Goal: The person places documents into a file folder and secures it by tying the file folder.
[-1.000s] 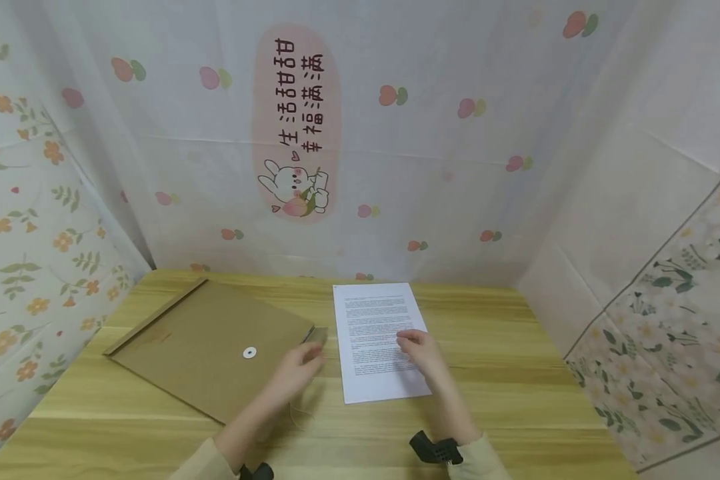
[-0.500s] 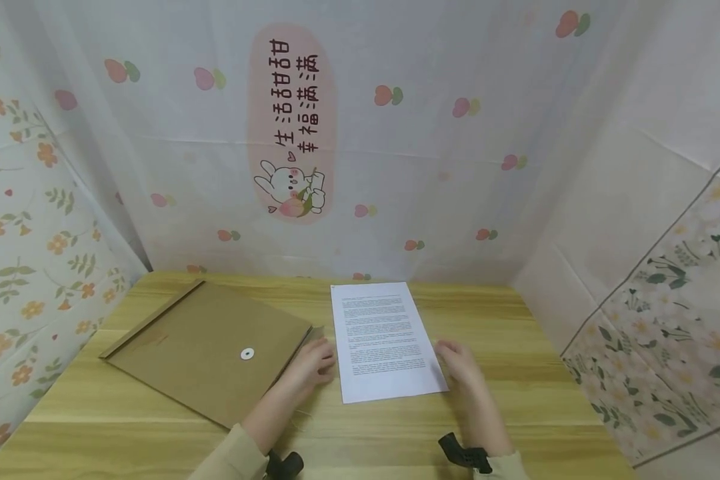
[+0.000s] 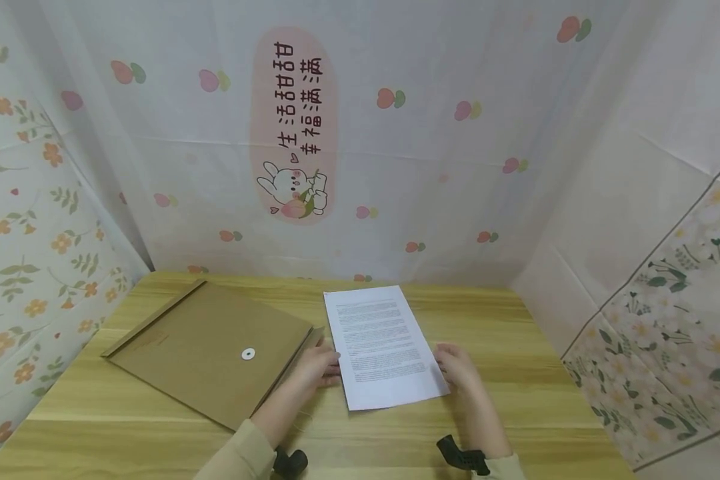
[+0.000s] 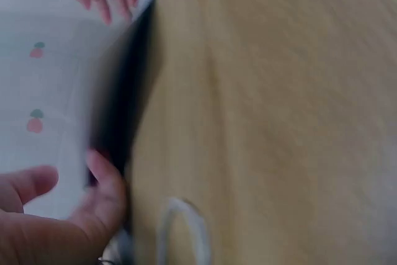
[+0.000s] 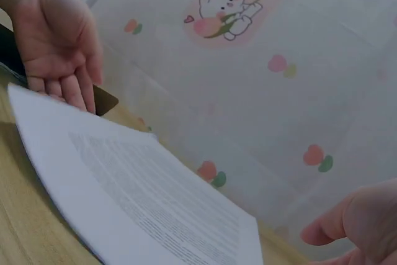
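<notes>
A printed sheet of paper (image 3: 381, 347) lies in the middle of the table, its text side up. My left hand (image 3: 316, 369) is at the sheet's left edge, fingertips right at the border; in the right wrist view the left fingers (image 5: 74, 94) extend behind the paper's edge. At the opposite edge is my right hand (image 3: 456, 368), its thumb (image 5: 322, 231) held apart from the fingers. The paper (image 5: 155, 197) looks slightly bowed in that view. In the left wrist view, my left hand (image 4: 74, 215) shows thumb and finger apart beside the blurred brown folder (image 4: 279, 91).
A brown document folder (image 3: 210, 340) with a white round button (image 3: 249, 354) lies on the left of the wood-grain table (image 3: 498, 320), its near-right edge under my left forearm. A white string loop (image 4: 186, 221) shows against it. Printed curtains (image 3: 432, 167) enclose the table.
My right hand has moved off the sheet's face to its right edge. My left hand has come from the folder's edge to the sheet's left edge. The sheet has shifted slightly toward me.
</notes>
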### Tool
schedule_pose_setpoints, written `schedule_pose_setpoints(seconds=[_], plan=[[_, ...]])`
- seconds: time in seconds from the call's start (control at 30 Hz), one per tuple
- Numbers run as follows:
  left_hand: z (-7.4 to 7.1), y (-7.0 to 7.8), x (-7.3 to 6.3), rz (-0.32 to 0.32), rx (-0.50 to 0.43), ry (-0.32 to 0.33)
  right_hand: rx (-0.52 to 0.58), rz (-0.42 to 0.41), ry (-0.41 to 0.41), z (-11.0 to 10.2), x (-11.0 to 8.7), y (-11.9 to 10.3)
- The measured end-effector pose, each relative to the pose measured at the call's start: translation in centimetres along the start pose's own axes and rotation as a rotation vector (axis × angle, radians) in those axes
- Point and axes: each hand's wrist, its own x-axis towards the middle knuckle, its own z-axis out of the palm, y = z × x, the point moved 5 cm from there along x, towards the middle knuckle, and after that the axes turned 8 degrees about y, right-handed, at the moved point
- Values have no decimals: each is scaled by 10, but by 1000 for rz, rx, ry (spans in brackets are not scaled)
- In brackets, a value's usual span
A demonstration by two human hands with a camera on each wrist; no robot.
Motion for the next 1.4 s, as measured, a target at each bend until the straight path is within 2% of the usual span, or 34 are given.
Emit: schedule_pose_setpoints(seconds=[0.1, 0.2, 0.33, 0.43, 0.53, 0.63, 0.77, 0.87, 0.97, 1.1, 1.17, 1.4], plan=[[2, -8, 3, 11, 93, -37, 17, 8, 6, 1, 0, 3], [3, -11, 4, 37, 111, -71, 25, 15, 4, 2, 0, 5], [2, -10, 4, 58, 34, -86, 27, 6, -6, 2, -2, 6], [2, -8, 3, 66, -40, -105, 18, -26, 8, 2, -3, 6], [2, -5, 0, 72, -97, -133, 58, -39, 47, 3, -4, 7], [5, -1, -5, 83, -130, -157, 233, 13, 119, 6, -6, 10], [8, 5, -11, 121, -162, -184, 562, 87, 258, 11, -11, 13], [9, 10, -14, 157, -185, -176, 730, 92, 321, 14, -17, 10], [10, 14, -16, 186, -196, -146, 906, 100, 325, 18, -24, 4], [13, 19, -21, 204, -230, -102, 1078, 127, 247, 28, -35, -6], [16, 22, -24, 216, -263, -90, 1075, 112, 207, 36, -41, -12], [23, 27, -29, 275, -356, -83, 750, -124, 120, 59, -63, -23]])
